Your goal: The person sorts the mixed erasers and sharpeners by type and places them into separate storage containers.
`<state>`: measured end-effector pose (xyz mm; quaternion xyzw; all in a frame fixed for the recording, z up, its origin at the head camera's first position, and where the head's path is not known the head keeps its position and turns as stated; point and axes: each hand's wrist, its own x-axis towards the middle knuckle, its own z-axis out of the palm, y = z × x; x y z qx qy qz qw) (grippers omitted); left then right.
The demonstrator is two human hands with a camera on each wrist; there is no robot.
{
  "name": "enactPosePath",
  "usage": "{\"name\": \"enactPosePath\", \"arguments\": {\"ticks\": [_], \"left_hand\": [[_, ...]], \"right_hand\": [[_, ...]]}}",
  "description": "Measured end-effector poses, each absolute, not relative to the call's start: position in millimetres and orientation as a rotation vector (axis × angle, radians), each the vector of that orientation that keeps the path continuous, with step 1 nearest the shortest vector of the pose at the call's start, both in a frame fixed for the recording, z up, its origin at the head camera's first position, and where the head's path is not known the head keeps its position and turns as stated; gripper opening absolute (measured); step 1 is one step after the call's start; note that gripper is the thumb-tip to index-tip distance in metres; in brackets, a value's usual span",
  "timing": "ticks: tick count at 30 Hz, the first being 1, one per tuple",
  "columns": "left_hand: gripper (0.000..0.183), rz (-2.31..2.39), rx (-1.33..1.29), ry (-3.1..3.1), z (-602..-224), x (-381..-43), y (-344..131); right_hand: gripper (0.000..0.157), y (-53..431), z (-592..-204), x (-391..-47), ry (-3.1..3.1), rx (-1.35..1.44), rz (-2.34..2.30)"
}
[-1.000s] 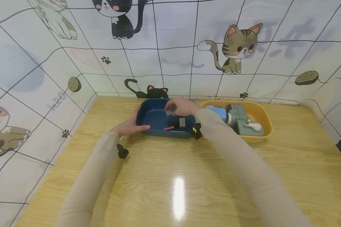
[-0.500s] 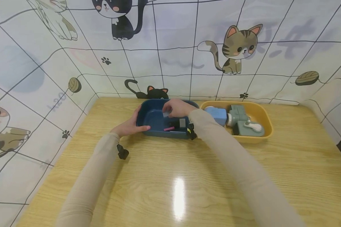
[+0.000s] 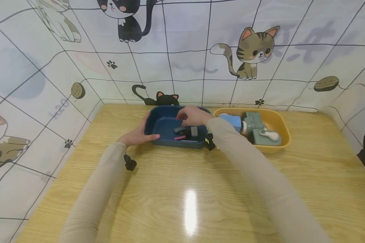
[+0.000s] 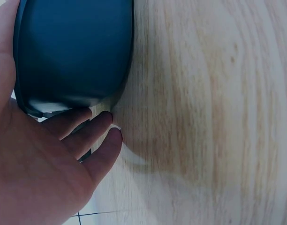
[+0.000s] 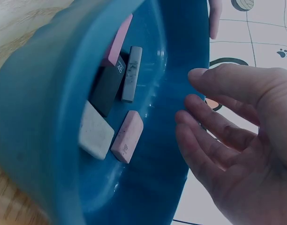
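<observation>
The blue tub (image 3: 164, 122) stands at the back of the table. My left hand (image 3: 137, 135) grips its left end, thumb along the front rim and fingers against the outer wall. Over the tub hovers my right hand (image 3: 194, 116), fingers loosely bent with nothing between them. Inside lie a grey eraser (image 5: 132, 74), a long pink eraser (image 5: 119, 41) and a black-sleeved 4B eraser (image 5: 108, 86) with a whitish block (image 5: 95, 131) at its end. A short pink eraser (image 5: 127, 137) lies near them; the right hand hides it in the head view.
A yellow tub (image 3: 281, 123) sits right beside the blue one, holding a blue box-shaped piece (image 3: 232, 122) and grey-green pieces (image 3: 263, 136), one with a white crank. A cat-patterned sheet (image 3: 185, 67) rises behind the wooden table (image 3: 158, 189).
The right hand has let go of the grey eraser, which now lies in the blue tub beside the long pink one. The left hand has stayed on the tub.
</observation>
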<state>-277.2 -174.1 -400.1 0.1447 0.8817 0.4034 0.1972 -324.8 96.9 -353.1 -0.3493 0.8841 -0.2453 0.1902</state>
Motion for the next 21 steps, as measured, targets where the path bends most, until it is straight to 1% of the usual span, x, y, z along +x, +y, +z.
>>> {"name": "enactPosePath", "arguments": {"ticks": [4, 8, 16, 21], "left_hand": [[0.105, 1.118, 0.409, 2.487, -410, -283, -177], [0.105, 1.126, 0.412, 2.484, -409, -281, -176], [0.100, 1.137, 0.395, 2.440, -375, -261, -164], [0.096, 1.114, 0.394, 2.450, -367, -256, -160]], "right_hand": [[0.036, 102, -351, -322, 2.477, -0.974, -0.696], [0.036, 104, -350, -319, 2.466, -0.949, -0.703], [0.036, 105, -344, -311, 2.466, -0.955, -0.689], [0.035, 108, -342, -304, 2.471, -0.989, -0.665]]}}
